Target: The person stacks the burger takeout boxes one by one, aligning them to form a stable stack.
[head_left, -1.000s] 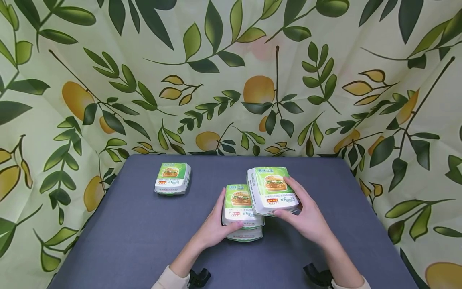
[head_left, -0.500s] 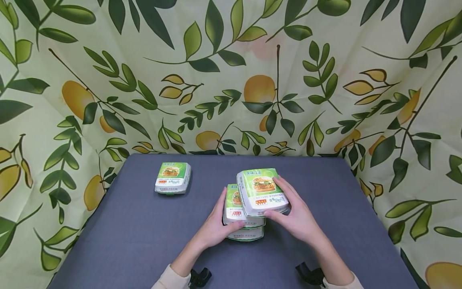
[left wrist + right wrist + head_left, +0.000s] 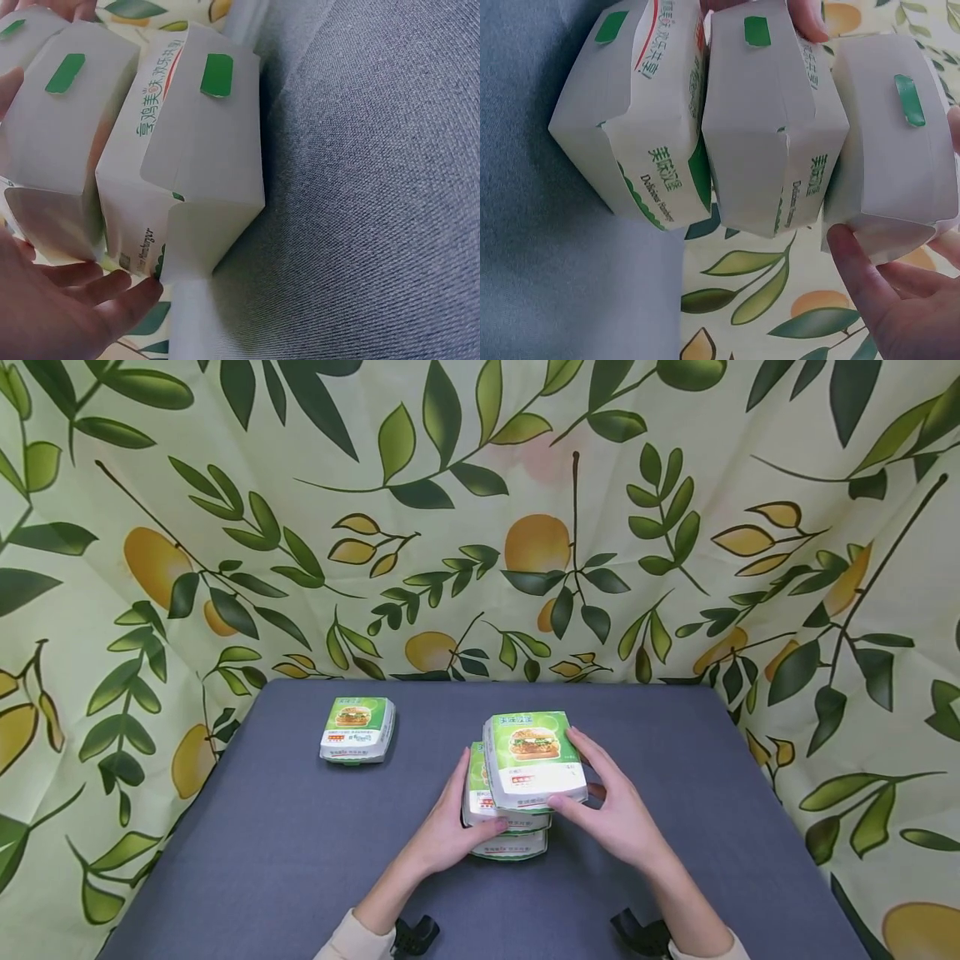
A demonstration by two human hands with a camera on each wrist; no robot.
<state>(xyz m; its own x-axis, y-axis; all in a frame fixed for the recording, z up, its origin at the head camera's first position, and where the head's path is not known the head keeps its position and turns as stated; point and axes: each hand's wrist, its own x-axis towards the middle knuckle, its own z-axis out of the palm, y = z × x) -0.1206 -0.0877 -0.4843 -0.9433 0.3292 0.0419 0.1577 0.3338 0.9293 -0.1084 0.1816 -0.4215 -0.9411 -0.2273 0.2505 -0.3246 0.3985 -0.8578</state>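
- Top burger box: white carton, green-and-white lid with a burger picture, lid upward. Lies over the middle burger box, offset to its right, so a strip of the lower lid shows along the left.
- Right hand: has hold of the top burger box. Grip spread to suit the carton, thumb at the near front edge by the right corner, fingers along the right side.
- Top and middle cartons close together in the right wrist view; cannot tell whether the upper one rests with its full base.
- Left hand: grip spread about the left side of the middle burger box, thumb across its near front, fingers along the side. Left wrist view shows a fingertip touching the bottom burger box as well.
- Bottom burger box stands on the dark blue-grey surface, directly under the middle one.
- Lone burger box: same print, far left of the surface, well apart from the stack.
- Green tab on the front of the bottom carton; matching ones on the two above.
- Leaf-and-fruit cloth behind the surface. Pale sleeves at both wrists.
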